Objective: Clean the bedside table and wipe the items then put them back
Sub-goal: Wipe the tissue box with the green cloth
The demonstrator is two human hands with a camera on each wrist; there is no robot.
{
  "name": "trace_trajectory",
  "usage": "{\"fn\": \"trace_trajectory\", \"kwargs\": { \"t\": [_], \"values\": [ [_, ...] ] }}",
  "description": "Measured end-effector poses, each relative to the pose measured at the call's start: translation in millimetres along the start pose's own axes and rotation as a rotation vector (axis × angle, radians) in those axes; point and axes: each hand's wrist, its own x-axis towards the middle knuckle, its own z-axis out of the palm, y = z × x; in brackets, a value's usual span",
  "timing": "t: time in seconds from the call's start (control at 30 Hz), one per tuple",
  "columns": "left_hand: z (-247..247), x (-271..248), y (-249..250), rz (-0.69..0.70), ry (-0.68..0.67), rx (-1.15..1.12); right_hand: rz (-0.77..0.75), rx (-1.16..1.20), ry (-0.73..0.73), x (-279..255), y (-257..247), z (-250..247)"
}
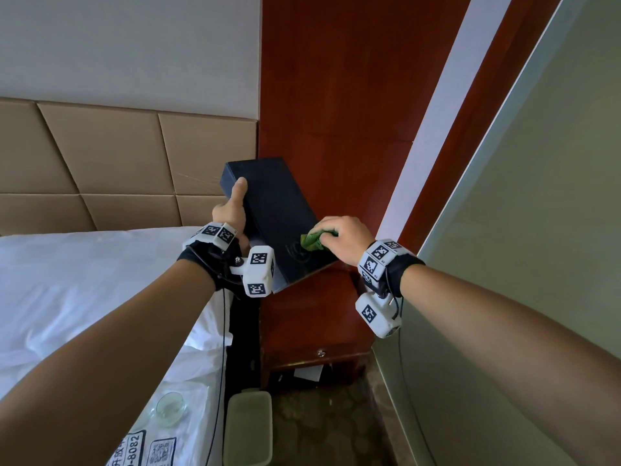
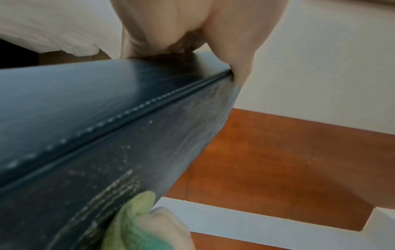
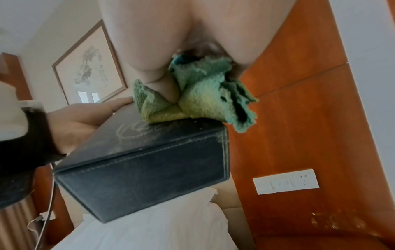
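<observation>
A black leather-look box [image 1: 275,216] with white stitching is held in the air above the red-brown bedside table [image 1: 312,317]. My left hand [image 1: 232,206] grips its left side, thumb lying along the top face. My right hand [image 1: 339,237] clutches a bunched green cloth [image 1: 312,242] and presses it on the box's near top face, beside an embossed logo. The left wrist view shows the stitched box edge [image 2: 128,110] with dusty smears and the cloth [image 2: 132,219] at the bottom. In the right wrist view the cloth [image 3: 198,99] sits on the dusty box [image 3: 145,172].
A bed with white sheets [image 1: 84,297] lies on the left, with a glass dish [image 1: 169,408] and a printed card on it. A pale bin [image 1: 248,428] stands on the floor below the table's drawer [image 1: 321,353]. A wall panel [image 3: 286,181] with switches and a socket is on the wood behind.
</observation>
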Motion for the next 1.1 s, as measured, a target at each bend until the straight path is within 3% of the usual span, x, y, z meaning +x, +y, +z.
{"fn": "trace_trajectory", "kwargs": {
  "t": [0.17,0.23,0.33,0.47,0.6,0.77,0.97,1.03,1.1],
  "values": [
    [-3.7,2.4,-6.5,0.037,0.019,0.036,0.089,0.032,-0.155,1.0,9.3,3.2],
    [-3.3,1.6,-7.0,0.063,0.021,0.041,0.138,0.15,-0.082,5.1,9.9,0.5],
    [-1.2,-3.3,-3.4,0.063,0.018,0.024,0.188,0.326,0.137,12.7,6.2,-5.4],
    [2.2,-6.6,-2.8,0.081,-0.006,0.018,0.137,0.203,0.236,22.5,0.6,-5.9],
    [7.2,-14.5,0.4,0.098,0.054,0.027,-0.01,0.079,0.155,17.9,-2.2,4.8],
    [7.2,-14.2,-0.6,0.066,0.144,-0.024,-0.137,0.128,0.042,4.5,-5.2,12.4],
    [4.0,-19.8,-1.1,0.059,0.148,-0.021,-0.054,0.14,-0.174,-1.9,-0.8,3.2],
    [3.7,-18.9,-0.8,0.066,0.128,-0.033,0.046,0.232,-0.083,2.9,5.2,-0.6],
    [4.3,-16.1,-1.1,0.06,0.12,-0.051,0.163,0.298,0.138,8.9,11.3,-5.7]
  ]
}}
